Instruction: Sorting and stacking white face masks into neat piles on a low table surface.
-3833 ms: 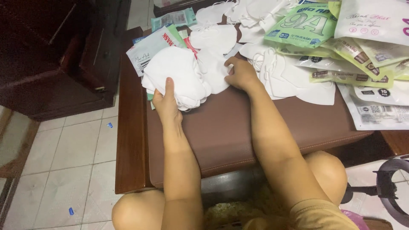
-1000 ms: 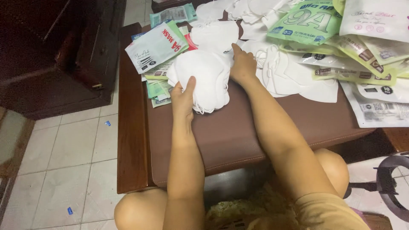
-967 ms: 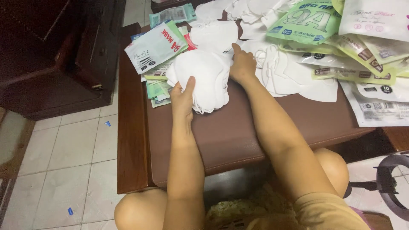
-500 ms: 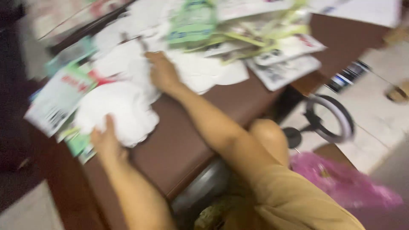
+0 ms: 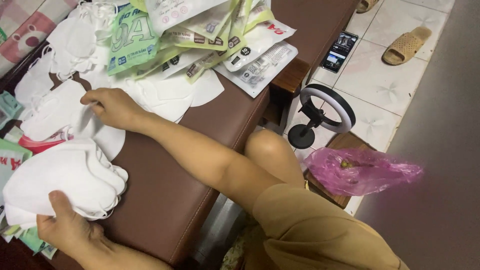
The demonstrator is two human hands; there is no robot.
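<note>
fanning green-and-white packets (image 5: 200, 35) behind — left hand (image 5: 67, 232) grasping white masks (image 5: 65, 182)

A: What packaging is on the brown bench (image 5: 220, 125)?
B: A heap of flat plastic packets (image 5: 210, 37) at its far end, mostly white and pale green, one large green packet (image 5: 131, 42) on the left.
A: Any screens?
B: A dark phone (image 5: 339, 51) lies on the floor tiles beside the bench, its screen lit

white face masks (image 5: 70, 175), stacked, seemingly folded flat
</note>
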